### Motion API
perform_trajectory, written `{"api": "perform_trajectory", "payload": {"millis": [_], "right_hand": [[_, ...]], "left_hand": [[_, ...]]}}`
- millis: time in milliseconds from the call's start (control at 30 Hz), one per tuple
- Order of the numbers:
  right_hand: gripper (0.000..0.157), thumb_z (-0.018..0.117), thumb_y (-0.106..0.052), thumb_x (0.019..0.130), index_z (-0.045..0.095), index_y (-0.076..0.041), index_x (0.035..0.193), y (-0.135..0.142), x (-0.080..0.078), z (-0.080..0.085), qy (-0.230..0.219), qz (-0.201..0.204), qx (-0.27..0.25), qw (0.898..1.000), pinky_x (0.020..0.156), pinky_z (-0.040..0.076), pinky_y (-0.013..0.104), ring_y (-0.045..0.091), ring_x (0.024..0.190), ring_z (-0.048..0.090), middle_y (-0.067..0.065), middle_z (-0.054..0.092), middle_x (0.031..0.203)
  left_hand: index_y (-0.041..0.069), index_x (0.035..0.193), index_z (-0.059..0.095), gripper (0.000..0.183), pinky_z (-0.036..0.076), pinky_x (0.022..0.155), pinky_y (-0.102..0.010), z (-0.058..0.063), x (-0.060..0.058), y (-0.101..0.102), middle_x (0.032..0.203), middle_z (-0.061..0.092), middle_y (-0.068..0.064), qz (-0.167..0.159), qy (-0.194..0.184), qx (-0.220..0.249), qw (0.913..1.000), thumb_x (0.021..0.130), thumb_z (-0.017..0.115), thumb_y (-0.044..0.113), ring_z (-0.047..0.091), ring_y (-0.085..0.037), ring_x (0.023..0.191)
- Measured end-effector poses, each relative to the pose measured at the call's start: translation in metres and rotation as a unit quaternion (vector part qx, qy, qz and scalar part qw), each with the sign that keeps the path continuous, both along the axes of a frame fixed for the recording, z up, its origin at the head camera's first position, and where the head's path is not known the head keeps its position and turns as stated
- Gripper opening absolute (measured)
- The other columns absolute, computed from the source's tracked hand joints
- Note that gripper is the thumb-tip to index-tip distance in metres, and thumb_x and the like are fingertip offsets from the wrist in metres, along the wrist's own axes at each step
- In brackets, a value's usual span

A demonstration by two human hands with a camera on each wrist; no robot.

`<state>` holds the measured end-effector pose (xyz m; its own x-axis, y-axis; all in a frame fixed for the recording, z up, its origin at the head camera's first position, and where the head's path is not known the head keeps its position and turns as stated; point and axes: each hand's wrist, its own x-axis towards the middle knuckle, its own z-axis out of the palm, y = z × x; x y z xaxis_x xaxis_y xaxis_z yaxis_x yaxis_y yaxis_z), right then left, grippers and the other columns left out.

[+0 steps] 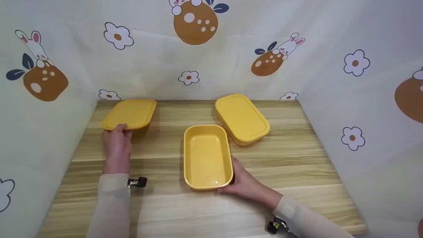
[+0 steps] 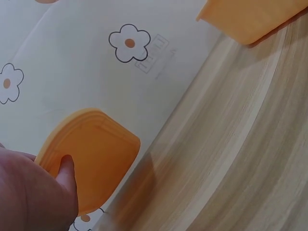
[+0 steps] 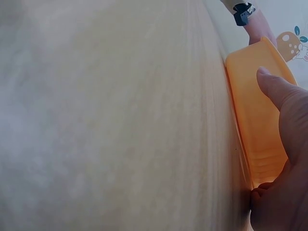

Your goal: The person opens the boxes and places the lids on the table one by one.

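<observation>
In the head view my left hand (image 1: pixel 118 143) pinches the near edge of a flat yellow lid (image 1: pixel 132 114) at the back left. The left wrist view shows the thumb against one face of that lid (image 2: pixel 98 163), which is tilted and raised off the table. An open yellow rectangular box (image 1: pixel 208 155), with nothing inside, sits mid-table. My right hand (image 1: pixel 243 180) grips its near right corner. In the right wrist view the thumb lies along the wall of this box (image 3: pixel 257 106), and the other fingers are mostly hidden.
A second yellow box with its lid on (image 1: pixel 243 119) stands behind and to the right of the open box, close to it. The wood-grain table (image 1: pixel 165 211) is bounded at the back and sides by a pale printed cloth (image 1: pixel 148 66).
</observation>
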<state>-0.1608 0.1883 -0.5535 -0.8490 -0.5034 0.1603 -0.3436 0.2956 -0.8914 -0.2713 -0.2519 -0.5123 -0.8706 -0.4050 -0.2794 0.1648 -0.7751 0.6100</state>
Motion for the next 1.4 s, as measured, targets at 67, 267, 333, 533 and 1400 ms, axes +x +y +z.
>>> {"api": "perform_trajectory", "payload": {"millis": [67,267,333,533,1400], "right_hand": [[0.122,0.102,-0.004,0.074,0.028,-0.002,0.171,0.000,0.000,0.000,-0.001,-0.001,0.000,1.000,0.128,0.027,0.063,0.051,0.151,0.042,0.034,0.039,0.164],[0.122,0.102,-0.005,0.074,0.028,-0.003,0.171,0.000,0.000,0.000,-0.001,0.000,-0.001,1.000,0.127,0.027,0.064,0.051,0.151,0.041,0.033,0.039,0.164],[0.122,0.102,-0.006,0.074,0.029,-0.002,0.171,0.000,-0.001,-0.003,0.004,0.004,-0.007,1.000,0.128,0.027,0.062,0.052,0.150,0.042,0.033,0.039,0.164],[0.122,0.102,-0.007,0.075,0.027,0.000,0.171,0.002,-0.004,-0.010,0.021,0.017,-0.024,0.999,0.130,0.029,0.055,0.054,0.148,0.041,0.032,0.037,0.165],[0.124,0.102,-0.005,0.074,0.026,-0.003,0.172,0.001,-0.001,-0.002,0.005,0.005,-0.005,1.000,0.127,0.027,0.066,0.051,0.151,0.042,0.033,0.038,0.165]], "left_hand": [[0.016,0.174,0.028,0.080,0.041,0.124,-0.036,0.000,-0.001,0.000,0.174,0.035,-0.004,0.000,-0.006,-0.001,1.0000,0.104,0.047,-0.018,0.040,-0.017,0.152],[0.017,0.174,0.028,0.080,0.042,0.123,-0.036,0.000,-0.004,0.001,0.173,0.035,-0.004,-0.003,-0.008,-0.008,0.9999,0.104,0.047,-0.018,0.041,-0.018,0.153],[0.014,0.173,0.028,0.079,0.042,0.123,-0.036,0.000,-0.005,0.001,0.172,0.036,-0.006,0.001,-0.007,-0.005,1.0000,0.103,0.046,-0.020,0.041,-0.019,0.151],[0.014,0.172,0.028,0.080,0.043,0.122,-0.038,0.001,-0.009,0.001,0.171,0.037,-0.006,0.009,-0.018,0.001,0.9998,0.102,0.048,-0.020,0.042,-0.019,0.149],[0.015,0.173,0.029,0.071,0.041,0.124,-0.037,-0.003,-0.015,0.000,0.174,0.035,-0.004,0.000,-0.007,0.001,1.0000,0.109,0.048,-0.010,0.040,-0.018,0.152]]}}
